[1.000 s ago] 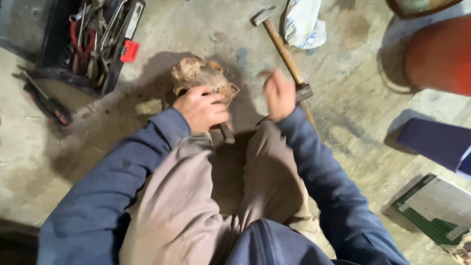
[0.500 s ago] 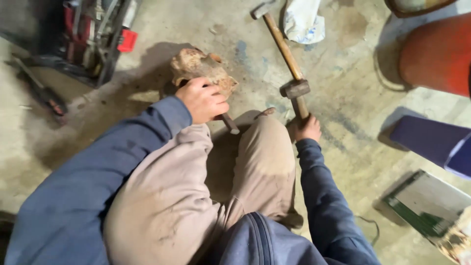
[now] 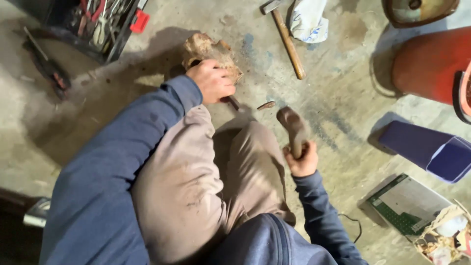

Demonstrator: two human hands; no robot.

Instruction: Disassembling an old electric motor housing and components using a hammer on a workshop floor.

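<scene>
A short hammer (image 3: 293, 128) is gripped in the right hand (image 3: 302, 159), the fingers wrapped tightly round its handle and the blurred head raised above the knee, at about five o'clock from the frame's centre. The left hand (image 3: 212, 81) is closed round a thin dark metal rod (image 3: 233, 103), seemingly a chisel or punch, whose lower end sticks out from under the palm toward five o'clock. This hand is pressed against a rusty brown lump (image 3: 210, 53) that lies on the concrete floor (image 3: 338, 98) at about eleven o'clock from the centre. A small dark metal fragment (image 3: 266, 105) is seen on the floor just beside the rod, at three o'clock from it. A second, wooden-handled hammer (image 3: 283, 35) is laid on the floor at twelve o'clock, its head touching or very near a crumpled white cloth (image 3: 308, 19). A black toolbox (image 3: 100, 27) filled with pliers and other hand tools is placed at ten o'clock, with a dark tool (image 3: 49, 68) lying loose beside it. At two o'clock a red cylinder (image 3: 424, 61) is seen, and below it, at three to four o'clock, a purple box (image 3: 427, 147) and a green-and-white carton (image 3: 407, 203).
</scene>
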